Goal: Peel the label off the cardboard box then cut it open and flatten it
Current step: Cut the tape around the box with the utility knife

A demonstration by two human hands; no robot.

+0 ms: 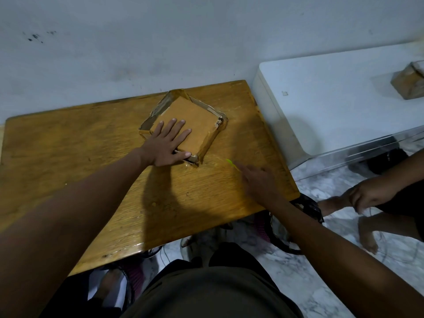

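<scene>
A brown cardboard box (195, 115) lies squashed low on the wooden table (68, 143), its taped side walls splayed outward. A small white label scrap with printed digits (218, 122) clings to its right edge. My left hand (167, 143) lies flat on the box's near-left part, fingers spread, thumb at the near corner. To the right, on the table, my right hand (259, 182) is blurred and closed around a yellow-green cutter (230, 162), whose tip points toward the box and stays apart from it.
A white low table (332, 99) stands at the right with another brown taped box (408, 82) on it. Another person's hand and foot (367, 196) rest on the marble floor at the right. A fan (280, 228) sits under the table's near-right corner.
</scene>
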